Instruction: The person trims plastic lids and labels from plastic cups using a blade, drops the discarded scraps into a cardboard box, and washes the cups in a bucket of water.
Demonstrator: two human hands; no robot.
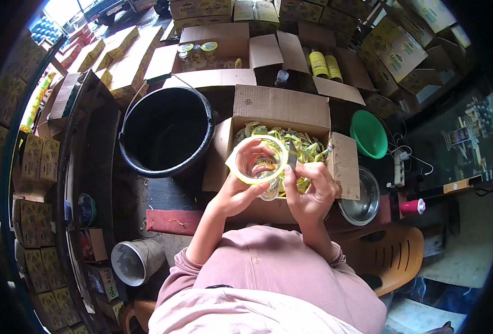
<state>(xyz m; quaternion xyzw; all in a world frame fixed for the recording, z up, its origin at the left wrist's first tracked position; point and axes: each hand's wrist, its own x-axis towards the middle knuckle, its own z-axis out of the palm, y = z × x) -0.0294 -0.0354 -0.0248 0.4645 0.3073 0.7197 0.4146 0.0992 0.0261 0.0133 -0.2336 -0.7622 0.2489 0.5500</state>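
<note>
My left hand (236,193) is wrapped around a clear plastic cup (253,173) with a yellowish rim, its round mouth tilted up toward me. Fingers show through the cup's see-through wall. Close to the right side of the rim, my right hand (315,192) pinches a small dark blade, which looks like a knife (292,152), pointing away from me. Both hands are above an open cardboard box (282,108) filled with crumpled yellow-green and clear plastic scraps (313,149). Part of another clear round piece shows under the cup.
A large black bucket (132,161) stands left of the box. To the right are a green basin (368,133), a metal bowl (375,195) and a power strip (400,170). Behind, another open carton (216,33) holds several cups. An orange chair (407,256) is at my right.
</note>
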